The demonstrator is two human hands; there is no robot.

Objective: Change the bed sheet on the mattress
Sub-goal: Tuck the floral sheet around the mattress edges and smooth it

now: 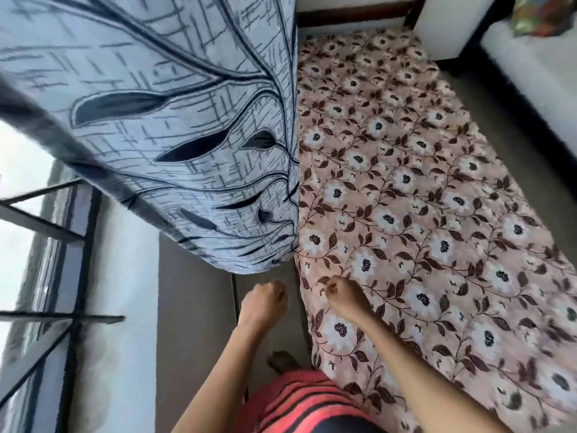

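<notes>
A grey-blue mattress (pixel 175 126) with dark leaf patterns stands tilted up on its edge at the left, its lower end just above my hands. Beside it, a beige sheet (pixel 421 214) printed with white flowers and brown leaves lies spread flat, filling the right half of the view. My left hand (pixel 268 296) is curled in a fist over the bare grey boards left of the sheet and holds nothing. Over the sheet's left edge, my right hand (pixel 342 293) is also curled in a fist; no cloth shows between its fingers.
A window with dark metal bars (pixel 46 232) and a white wall strip run along the left. Grey board panels (pixel 193 307) lie under the raised mattress. A white bed or sofa (pixel 537 76) stands at the far right, with grey floor (pixel 499 120) between it and the sheet.
</notes>
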